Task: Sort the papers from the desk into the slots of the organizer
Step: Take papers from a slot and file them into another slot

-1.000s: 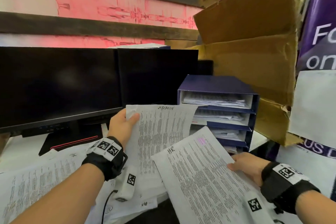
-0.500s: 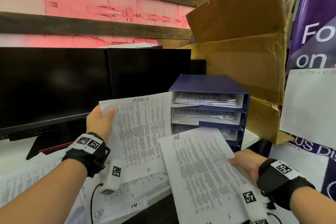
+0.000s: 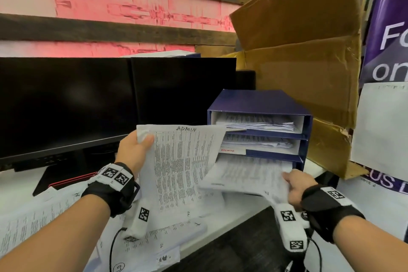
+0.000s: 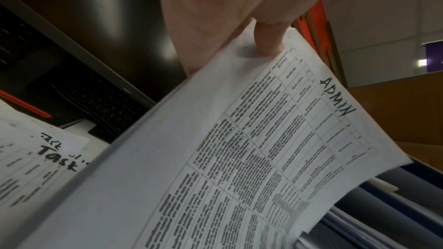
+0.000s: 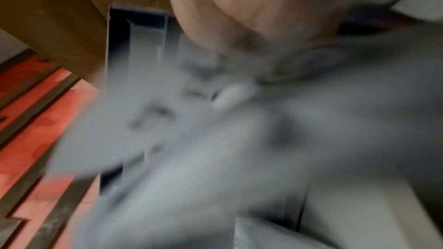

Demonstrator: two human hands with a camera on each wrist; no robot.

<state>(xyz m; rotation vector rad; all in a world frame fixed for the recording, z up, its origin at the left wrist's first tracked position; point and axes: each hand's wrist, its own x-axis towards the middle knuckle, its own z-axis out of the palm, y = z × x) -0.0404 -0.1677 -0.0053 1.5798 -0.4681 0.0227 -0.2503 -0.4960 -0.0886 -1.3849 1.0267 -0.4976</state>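
Note:
A dark blue organizer [image 3: 258,101] with three stacked slots, each with papers in it, stands on the desk at the right; the middle slot bears a red ADMIN label [image 3: 227,150]. My left hand [image 3: 134,150] pinches the top corner of a printed sheet marked ADMIN [image 3: 181,168], held upright in front of the organizer; the ADMIN sheet [image 4: 239,158] and my thumb show in the left wrist view. My right hand [image 3: 295,183] grips the near edge of the HR sheet [image 3: 245,174], whose far end lies in the bottom slot. The right wrist view is blurred.
Loose printed papers [image 3: 44,216] cover the white desk at the left and front. Two black monitors [image 3: 66,104] stand behind them. A large cardboard box [image 3: 309,51] leans behind and right of the organizer. A purple banner [image 3: 388,28] hangs at the far right.
My right hand has pushed the HR sheet forward and flat into the bottom slot. My left hand has kept hold of the ADMIN sheet, which now hangs nearer the organizer.

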